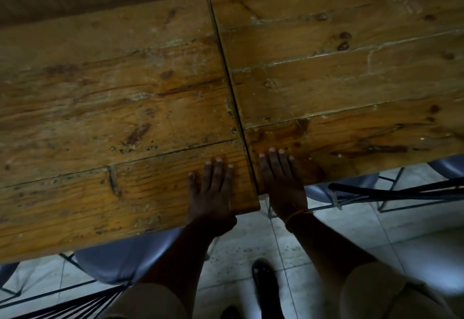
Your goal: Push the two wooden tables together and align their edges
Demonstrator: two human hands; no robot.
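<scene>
Head cam looks straight down at the join. The left table (pixel 105 107) and right table (pixel 351 72) are pushed together, with just a thin dark seam between them, so I'd say the pushing part is basically done. The edges don't line up though: the left table's near edge sticks out closer to the person, and the right one's far corner pokes out further away. Left hand (pixel 213 190) lies flat, fingers spread, on the left table's near corner. Right hand (pixel 282 180) is flat on the right table just beside the seam. Neither is gripping anything, just palms down. Next move, I reckon, is sliding one table along the seam until the near edges sit flush. Chairs (pixel 125 261) tucked underneath might snag.
</scene>
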